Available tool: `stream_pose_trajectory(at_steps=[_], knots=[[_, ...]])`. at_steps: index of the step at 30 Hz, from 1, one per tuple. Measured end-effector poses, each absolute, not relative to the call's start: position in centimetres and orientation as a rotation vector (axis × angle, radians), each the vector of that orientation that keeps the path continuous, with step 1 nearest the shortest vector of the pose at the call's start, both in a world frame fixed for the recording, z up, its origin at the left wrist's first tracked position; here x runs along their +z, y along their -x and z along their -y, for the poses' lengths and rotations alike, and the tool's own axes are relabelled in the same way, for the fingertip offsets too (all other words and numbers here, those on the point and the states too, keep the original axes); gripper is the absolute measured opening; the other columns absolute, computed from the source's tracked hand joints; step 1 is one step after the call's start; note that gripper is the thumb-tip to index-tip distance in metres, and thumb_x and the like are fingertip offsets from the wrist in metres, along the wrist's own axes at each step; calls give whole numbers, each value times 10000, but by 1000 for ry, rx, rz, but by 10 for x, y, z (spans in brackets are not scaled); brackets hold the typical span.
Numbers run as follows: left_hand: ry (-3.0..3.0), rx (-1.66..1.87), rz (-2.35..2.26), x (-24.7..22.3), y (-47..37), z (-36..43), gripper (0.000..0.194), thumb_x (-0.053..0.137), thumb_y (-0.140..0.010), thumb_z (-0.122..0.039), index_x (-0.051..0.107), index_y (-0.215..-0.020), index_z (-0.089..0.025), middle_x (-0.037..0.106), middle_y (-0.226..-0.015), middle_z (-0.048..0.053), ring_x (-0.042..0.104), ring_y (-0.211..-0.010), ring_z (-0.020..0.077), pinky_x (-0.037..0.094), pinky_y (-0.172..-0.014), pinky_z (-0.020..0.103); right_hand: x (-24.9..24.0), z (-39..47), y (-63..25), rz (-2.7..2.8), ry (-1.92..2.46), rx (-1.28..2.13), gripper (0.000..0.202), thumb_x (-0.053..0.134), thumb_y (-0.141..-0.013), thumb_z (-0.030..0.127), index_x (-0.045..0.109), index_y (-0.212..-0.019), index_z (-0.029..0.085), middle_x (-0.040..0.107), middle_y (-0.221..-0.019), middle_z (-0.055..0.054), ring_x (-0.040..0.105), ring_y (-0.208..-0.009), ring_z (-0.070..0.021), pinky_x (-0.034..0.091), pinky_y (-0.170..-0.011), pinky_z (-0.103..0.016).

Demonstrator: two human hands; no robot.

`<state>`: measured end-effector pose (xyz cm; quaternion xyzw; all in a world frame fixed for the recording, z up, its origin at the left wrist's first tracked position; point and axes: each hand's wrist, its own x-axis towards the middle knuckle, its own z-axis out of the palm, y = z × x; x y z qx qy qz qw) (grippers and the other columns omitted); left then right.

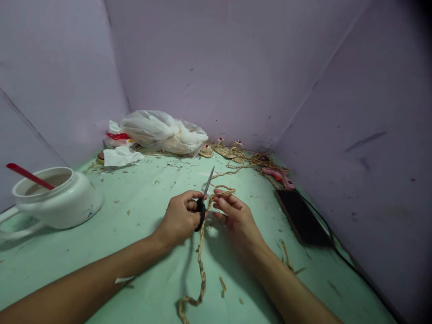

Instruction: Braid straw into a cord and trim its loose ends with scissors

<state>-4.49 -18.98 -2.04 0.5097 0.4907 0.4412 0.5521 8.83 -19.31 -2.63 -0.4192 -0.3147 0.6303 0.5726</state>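
Observation:
My left hand (180,217) is closed around the black handle of a pair of scissors (208,183), whose blades look closed and point away from me. A tan braided cord (201,265) runs from the table's near side up past the scissors' handle. The fingers of my right hand (236,218) pinch this cord just right of the scissors. Beyond the fingers the cord makes a small loop and trails off toward a tangle of cord at the back right. A pale wisp below my right fingers is blurred.
A white mug (59,202) with a red-handled utensil stands left. At the back lie a knotted plastic bag (162,130), a white tissue (122,156), small woven pieces (224,149) and pink-handled tool (277,175). A phone (303,218) and black cable (351,261) lie right. Fibre scraps dot the green table (141,270).

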Motion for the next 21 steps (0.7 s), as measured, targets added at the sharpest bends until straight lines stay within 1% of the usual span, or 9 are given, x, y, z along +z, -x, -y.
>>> stream_pose_trajectory(at_steps=[2, 5, 8, 12, 14, 17, 21], knots=[[-1189, 1019, -1184, -24, 42, 192, 391, 648, -505, -192, 529, -871, -119, 488, -471, -68, 393, -407, 57, 293, -400, 169, -23, 189, -94, 652, 896, 1530, 251, 668, -642, 258, 638, -872, 163, 662, -878, -51, 578, -756, -137, 464, -670, -261], [-1223, 958, -1247, -34, 38, 197, 335, 614, -527, -172, 503, -842, -142, 401, -424, -102, 314, -381, 43, 227, -369, 163, -20, 182, -102, 581, 782, 1549, 181, 614, -690, 245, 638, -845, 156, 674, -864, -66, 598, -765, -152, 469, -723, -292], [-1286, 854, -1277, -44, 35, 205, 290, 565, -551, -144, 488, -830, -162, 370, -414, -107, 289, -376, 49, 202, -358, 173, -19, 178, -108, 567, 776, 1538, 128, 582, -713, 222, 640, -809, 160, 682, -818, -53, 601, -689, -135, 476, -694, -281], [-1409, 768, -1282, -50, 33, 217, 262, 504, -576, -116, 494, -829, -180, 345, -436, -100, 280, -406, 54, 185, -371, 180, -17, 174, -114, 565, 838, 1487, 135, 562, -726, 185, 643, -831, 162, 682, -790, -35, 591, -625, -108, 483, -652, -258], [-1463, 737, -1286, -49, 33, 220, 253, 485, -584, -109, 501, -825, -185, 313, -444, -99, 263, -416, 56, 173, -377, 186, -15, 173, -117, 567, 837, 1462, 141, 569, -714, 155, 642, -835, 156, 676, -758, -23, 588, -611, -99, 489, -656, -254], [-1495, 683, -1288, -47, 32, 222, 237, 489, -598, -122, 501, -826, -185, 297, -449, -98, 252, -420, 59, 171, -382, 193, -13, 172, -119, 591, 839, 1442, 161, 596, -681, 118, 641, -832, 151, 662, -704, -6, 568, -557, -80, 493, -620, -236], [-1523, 632, -1260, -44, 32, 224, 190, 513, -612, -159, 505, -800, -181, 284, -453, -96, 240, -424, 61, 174, -387, 197, -14, 171, -119, 631, 857, 1422, 185, 626, -657, 123, 642, -839, 152, 655, -677, 1, 554, -523, -69, 491, -584, -217]])
